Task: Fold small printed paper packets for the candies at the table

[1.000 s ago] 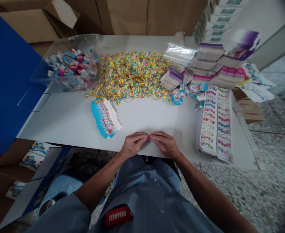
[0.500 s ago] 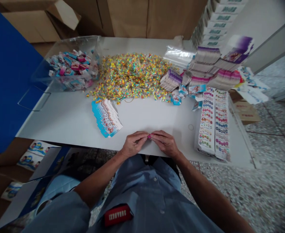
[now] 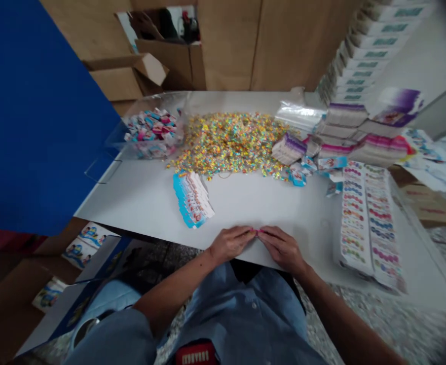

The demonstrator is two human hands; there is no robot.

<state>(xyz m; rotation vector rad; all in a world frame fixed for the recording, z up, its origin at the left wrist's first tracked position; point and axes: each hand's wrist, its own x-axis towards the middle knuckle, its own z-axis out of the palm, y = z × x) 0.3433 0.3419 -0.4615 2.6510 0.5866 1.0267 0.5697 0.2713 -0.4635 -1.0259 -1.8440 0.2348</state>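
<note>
At the table's front edge, my left hand [image 3: 231, 244] and my right hand [image 3: 284, 247] meet fingertip to fingertip. Both pinch a small pink piece [image 3: 257, 231], mostly covered by the fingers, so its exact kind does not show. Ahead and to the left of my left hand lies a fanned stack of blue and white printed cards or flat cartons [image 3: 193, 199]. Beyond the hands spreads a heap of small shiny yellow wrapped pieces [image 3: 234, 142]. Stacked sheets with rows of colourful round prints [image 3: 356, 218] lie to the right of my right hand.
A clear plastic tub [image 3: 152, 147] of small blue, white and pink boxes stands at the back left. Purple- and pink-edged card stacks [image 3: 344, 124] and a few small blue cartons [image 3: 297, 175] sit back right. Cardboard boxes [image 3: 226, 50] rise behind the table [image 3: 246, 203].
The view has tilted up and swung left, so everything appears lower and further right. Both hands still pinch the pink piece at the table edge, less of it showing now.
</note>
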